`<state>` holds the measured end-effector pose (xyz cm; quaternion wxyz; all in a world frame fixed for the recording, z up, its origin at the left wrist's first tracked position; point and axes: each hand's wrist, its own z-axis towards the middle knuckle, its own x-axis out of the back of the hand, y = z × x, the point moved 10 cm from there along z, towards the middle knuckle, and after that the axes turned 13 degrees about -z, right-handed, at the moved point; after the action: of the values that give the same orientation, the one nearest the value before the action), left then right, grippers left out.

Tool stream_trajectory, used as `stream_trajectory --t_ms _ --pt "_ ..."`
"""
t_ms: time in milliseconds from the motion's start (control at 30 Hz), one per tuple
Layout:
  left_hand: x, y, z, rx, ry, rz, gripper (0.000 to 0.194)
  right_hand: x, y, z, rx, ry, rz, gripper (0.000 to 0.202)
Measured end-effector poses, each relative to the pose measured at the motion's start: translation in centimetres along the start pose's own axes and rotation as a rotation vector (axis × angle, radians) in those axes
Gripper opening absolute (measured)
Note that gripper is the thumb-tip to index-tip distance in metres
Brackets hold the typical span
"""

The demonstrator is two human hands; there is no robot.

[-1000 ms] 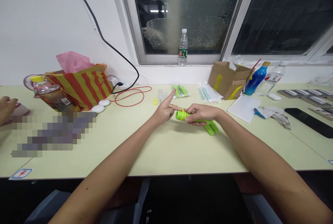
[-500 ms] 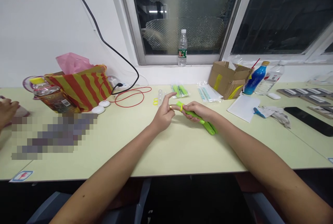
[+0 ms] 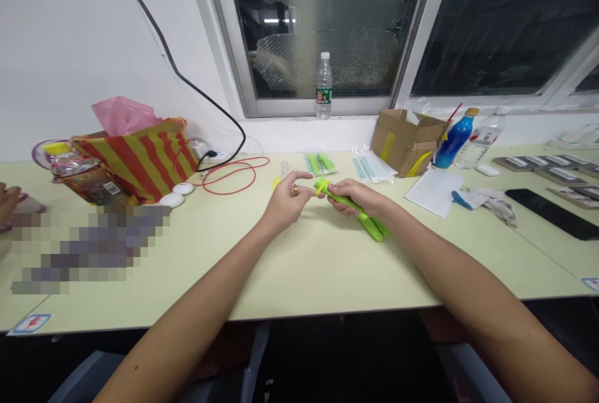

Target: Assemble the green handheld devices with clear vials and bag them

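Observation:
Wrapped around a long bright green folded bundle (image 3: 372,225), my right hand (image 3: 358,196) keeps it slanted just over the table. Its material is hard to make out; its lower end shows two parts side by side. A yellow rubber band (image 3: 322,186) loops round the upper end. My left hand (image 3: 285,202), with a gold ring, has a finger hooked at this band, the thumb close by. Behind my left hand lie more yellow rubber bands (image 3: 276,183) and a small clear item. Green pieces in a clear packet (image 3: 321,163) lie farther back.
Packets of blue-white strips (image 3: 372,166), a cardboard box (image 3: 407,141) and bottles stand at the back right. White paper (image 3: 430,192), a glove (image 3: 486,200) and a black slab (image 3: 552,213) lie rightward. Leftward are a striped bag (image 3: 140,160), red cable (image 3: 229,178) and another person's hand (image 3: 7,203).
My left hand has turned and its pointing finger has bent down towards the thumb near the band. The right hand still holds the green bundle. The view has shifted slightly.

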<state>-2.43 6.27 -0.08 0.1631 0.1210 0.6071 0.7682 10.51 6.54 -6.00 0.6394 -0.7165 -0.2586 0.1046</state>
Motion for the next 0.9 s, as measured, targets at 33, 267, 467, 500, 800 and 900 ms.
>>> stream_trajectory --t_ms 33,267,467,500,800,900 --pt "0.1 -0.3 0.0 0.012 0.012 0.028 0.038 -0.1 0.1 0.1 0.002 0.003 0.013 0.043" --pt "1.7 -1.0 0.3 0.010 0.120 0.079 0.036 -1.1 0.1 0.7 0.022 0.042 0.078 0.042" --pt "1.3 -1.1 0.5 0.020 0.083 0.080 0.023 -1.4 -0.1 0.8 0.029 0.054 0.082 0.042" --pt "1.2 -1.2 0.5 0.025 0.075 0.054 0.022 -1.4 -0.1 0.7 0.031 0.052 0.074 0.042" --pt "1.5 -0.7 0.6 -0.100 0.152 0.017 0.020 -1.0 0.0 0.9 0.038 0.076 0.090 0.042" --pt "1.6 -0.2 0.5 -0.151 0.158 0.005 0.021 -1.1 0.1 1.0 0.050 0.060 0.114 0.042"
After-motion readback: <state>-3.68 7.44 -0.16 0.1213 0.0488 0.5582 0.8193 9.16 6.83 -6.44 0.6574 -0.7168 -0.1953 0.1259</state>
